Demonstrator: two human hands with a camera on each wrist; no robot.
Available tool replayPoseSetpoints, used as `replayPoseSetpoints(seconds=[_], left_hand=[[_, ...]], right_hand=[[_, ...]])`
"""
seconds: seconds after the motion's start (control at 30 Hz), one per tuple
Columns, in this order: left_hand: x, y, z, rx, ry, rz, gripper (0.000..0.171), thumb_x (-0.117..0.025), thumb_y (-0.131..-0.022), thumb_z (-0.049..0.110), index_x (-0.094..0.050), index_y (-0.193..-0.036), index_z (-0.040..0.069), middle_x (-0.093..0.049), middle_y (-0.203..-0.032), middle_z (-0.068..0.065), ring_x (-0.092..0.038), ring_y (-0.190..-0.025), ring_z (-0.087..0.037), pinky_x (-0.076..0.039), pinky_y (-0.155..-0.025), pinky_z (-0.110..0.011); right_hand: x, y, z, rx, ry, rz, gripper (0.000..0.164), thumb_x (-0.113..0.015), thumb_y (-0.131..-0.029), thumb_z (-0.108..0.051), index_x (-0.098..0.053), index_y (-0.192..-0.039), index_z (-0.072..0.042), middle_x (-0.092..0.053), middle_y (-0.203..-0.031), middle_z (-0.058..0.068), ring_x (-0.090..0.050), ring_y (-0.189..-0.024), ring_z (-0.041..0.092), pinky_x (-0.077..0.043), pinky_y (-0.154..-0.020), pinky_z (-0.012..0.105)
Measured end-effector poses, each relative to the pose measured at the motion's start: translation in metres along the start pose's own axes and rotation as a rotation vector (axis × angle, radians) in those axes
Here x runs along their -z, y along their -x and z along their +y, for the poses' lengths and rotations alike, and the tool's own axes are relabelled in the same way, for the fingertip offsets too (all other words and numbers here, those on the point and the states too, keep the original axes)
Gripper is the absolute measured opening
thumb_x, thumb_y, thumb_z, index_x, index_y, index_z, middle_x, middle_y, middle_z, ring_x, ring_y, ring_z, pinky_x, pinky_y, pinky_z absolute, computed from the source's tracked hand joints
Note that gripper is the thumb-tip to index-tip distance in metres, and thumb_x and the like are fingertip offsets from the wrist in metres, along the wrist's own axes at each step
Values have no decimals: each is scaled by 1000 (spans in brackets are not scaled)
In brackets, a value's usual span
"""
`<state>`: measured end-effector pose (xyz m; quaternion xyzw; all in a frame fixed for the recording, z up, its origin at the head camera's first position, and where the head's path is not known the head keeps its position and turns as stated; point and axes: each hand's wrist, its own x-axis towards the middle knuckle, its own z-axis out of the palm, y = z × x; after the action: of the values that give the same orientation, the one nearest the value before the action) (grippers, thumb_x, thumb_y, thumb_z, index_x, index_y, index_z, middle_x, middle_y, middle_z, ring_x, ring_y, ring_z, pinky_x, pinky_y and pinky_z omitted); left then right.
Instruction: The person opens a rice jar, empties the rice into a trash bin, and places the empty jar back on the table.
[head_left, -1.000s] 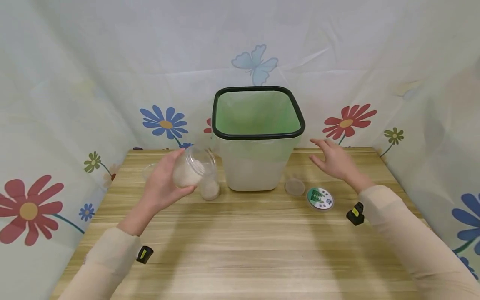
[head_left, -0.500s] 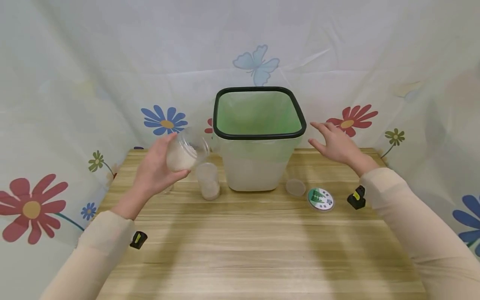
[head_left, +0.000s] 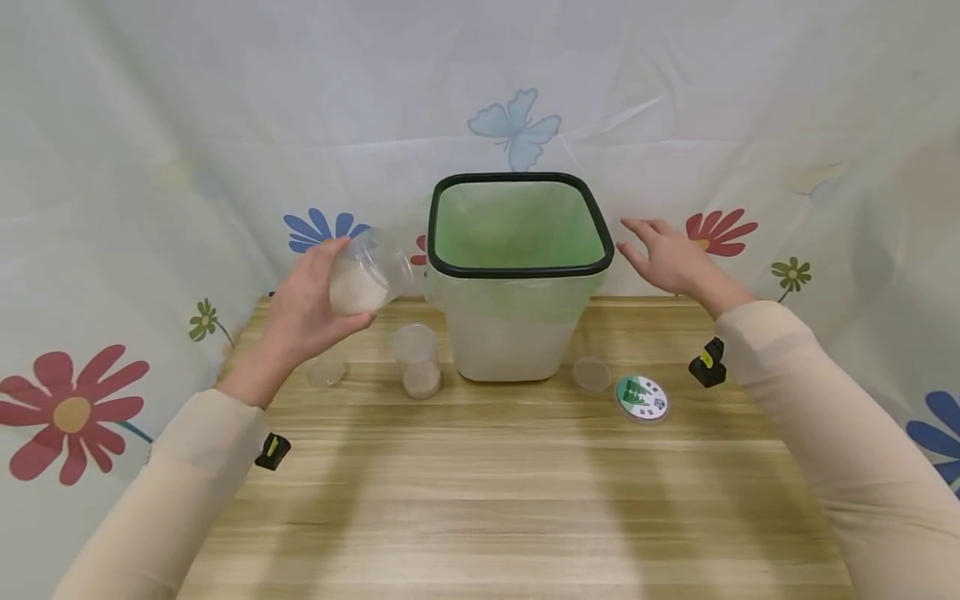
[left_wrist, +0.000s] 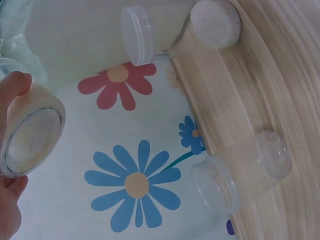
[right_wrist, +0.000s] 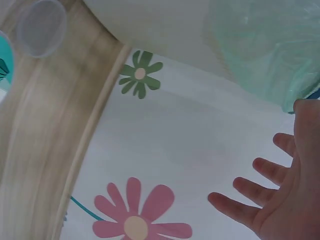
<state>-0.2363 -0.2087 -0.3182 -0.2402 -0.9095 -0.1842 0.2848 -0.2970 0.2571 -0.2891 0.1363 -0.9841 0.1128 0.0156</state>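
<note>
My left hand (head_left: 303, 308) grips a clear jar (head_left: 357, 285) holding white contents, off the table and tilted with its mouth toward the bin. The left wrist view shows this jar's base (left_wrist: 35, 137) between thumb and fingers. At the centre back stands a pale trash bin (head_left: 506, 342) with a dark rim and a green plastic liner (head_left: 521, 225) inside. My right hand (head_left: 675, 262) is raised at the bin's right side, fingers spread and holding nothing; in the right wrist view its thumb is right at the liner's edge.
A capped clear jar (head_left: 417, 362) with white contents stands left of the bin. Another clear jar (left_wrist: 240, 175) is farther left, partly behind my left hand in the head view. Right of the bin lie a translucent disc (head_left: 591, 375) and a round green-and-white labelled piece (head_left: 642, 398).
My left hand has lifted the tilted jar up and slightly left, away from the standing jar. My right hand has risen toward the bin's rim.
</note>
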Motion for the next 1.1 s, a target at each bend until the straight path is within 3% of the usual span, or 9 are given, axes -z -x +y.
replayPoseSetpoints(seconds=[0.17, 0.53, 0.83, 0.97, 1.07, 1.1], left_hand=[[4, -7, 1, 26, -6, -21, 93, -82, -62, 24, -32, -138, 5, -45, -127, -22, -46, -109, -38, -47, -79, -54], [13, -28, 4, 37, -16, -35, 93, -82, -63, 27, -31, -137, 7, -45, -124, -22, -46, -105, -36, -46, -80, -54], [18, -43, 9, 51, -34, -34, 92, -81, -63, 30, -31, -138, 10, -45, -127, -19, -46, -108, -35, -48, -76, -52], [19, -49, 12, 57, -45, -44, 93, -81, -62, 31, -31, -138, 12, -45, -127, -18, -47, -106, -34, -49, -72, -53], [21, -52, 13, 52, -58, -44, 93, -81, -62, 31, -31, -138, 12, -45, -127, -18, -47, -107, -34, -49, -72, -54], [21, -53, 14, 49, -62, -41, 93, -81, -62, 31, -31, -138, 12, -45, -127, -18, -47, -107, -35, -49, -72, -54]], right_hand=[[10, -6, -4, -28, 9, -50, 65, -20, -97, -50, -14, -148, -12, -18, -146, 29, -25, -129, 50, -26, -97, 67], [35, -16, -20, -18, -8, -141, 68, -15, -97, -49, -14, -146, -2, -21, -145, 32, -19, -133, 47, -17, -106, 61], [51, -22, -34, -40, 1, -209, 72, -14, -96, -52, -14, -146, -1, -25, -145, 30, -30, -128, 46, -21, -106, 58], [55, -24, -39, -78, -8, -233, 76, -14, -94, -56, -15, -146, -2, -31, -141, 30, -60, -97, 39, -29, -102, 56], [58, -25, -44, -108, -31, -247, 77, -16, -93, -58, -15, -146, -2, -44, -131, 31, -66, -68, 28, -37, -95, 53], [59, -25, -46, -113, -33, -252, 77, -17, -93, -58, -16, -146, -2, -47, -127, 31, -66, -66, 26, -41, -92, 52]])
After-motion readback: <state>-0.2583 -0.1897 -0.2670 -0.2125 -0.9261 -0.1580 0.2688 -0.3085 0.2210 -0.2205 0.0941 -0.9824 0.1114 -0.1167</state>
